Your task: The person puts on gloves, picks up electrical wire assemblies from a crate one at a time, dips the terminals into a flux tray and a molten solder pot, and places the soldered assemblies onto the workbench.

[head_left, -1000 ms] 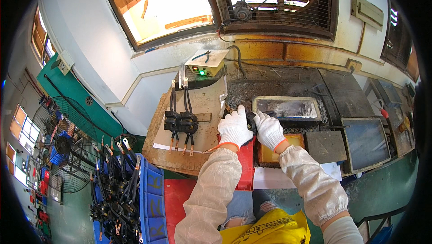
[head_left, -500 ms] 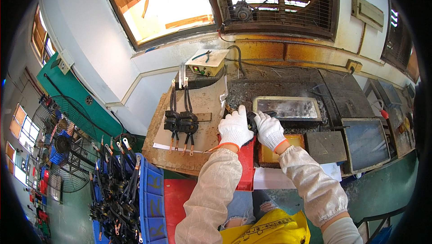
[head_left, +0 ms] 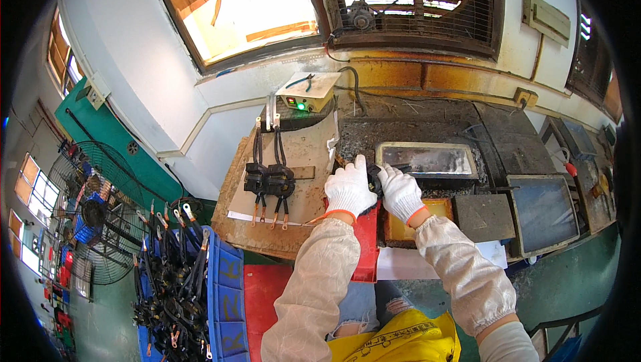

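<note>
Black part [head_left: 375, 184] in the grip of gloved left hand [head_left: 349, 188] and gloved right hand [head_left: 401, 193], near metal-rimmed tray [head_left: 441, 176].

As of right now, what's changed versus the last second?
Little: the green light on the cream box glows; half a second ago it looked unlit. No visible grip change: left hand and right hand stay at the dark part between them. Black cable assemblies and blue crate stayed put.
</note>
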`<state>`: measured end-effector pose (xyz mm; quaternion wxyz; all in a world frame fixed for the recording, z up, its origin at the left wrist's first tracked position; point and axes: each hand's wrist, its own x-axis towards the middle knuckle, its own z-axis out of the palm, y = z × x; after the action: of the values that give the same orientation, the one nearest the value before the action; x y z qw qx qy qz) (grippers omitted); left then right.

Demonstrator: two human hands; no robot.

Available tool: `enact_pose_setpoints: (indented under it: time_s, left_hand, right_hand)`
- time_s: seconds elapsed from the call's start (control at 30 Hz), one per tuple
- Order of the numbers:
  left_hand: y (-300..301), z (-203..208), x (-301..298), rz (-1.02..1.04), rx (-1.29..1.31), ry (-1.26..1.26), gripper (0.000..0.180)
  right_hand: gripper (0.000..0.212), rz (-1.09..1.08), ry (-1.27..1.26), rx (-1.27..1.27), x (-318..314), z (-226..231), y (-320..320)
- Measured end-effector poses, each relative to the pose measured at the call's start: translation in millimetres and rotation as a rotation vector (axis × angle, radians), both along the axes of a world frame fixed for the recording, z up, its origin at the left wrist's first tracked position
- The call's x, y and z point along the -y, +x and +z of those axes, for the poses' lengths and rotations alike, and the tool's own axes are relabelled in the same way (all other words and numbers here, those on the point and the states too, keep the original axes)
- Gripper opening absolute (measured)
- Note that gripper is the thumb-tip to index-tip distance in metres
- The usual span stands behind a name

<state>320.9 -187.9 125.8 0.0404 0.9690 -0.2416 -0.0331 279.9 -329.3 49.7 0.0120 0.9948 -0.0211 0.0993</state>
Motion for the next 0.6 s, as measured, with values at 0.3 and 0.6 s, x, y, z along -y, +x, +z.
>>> enact_pose_setpoints:
  time_s: [0.3,0.6]
  left_hand:
    - [-3.8,-1.4,-4.8,0.002,0.019,-0.024,0.1]
    - [-6.8,-1.2,-7.1,0.004,0.018,-0.051,0.099]
  right_hand:
    - [0.052,0.0,-0.03,0.067,-3.7,-1.9,0.1]
    - [0.048,-0.009,-0.029,0.105,-3.8,-6.7,1.7]
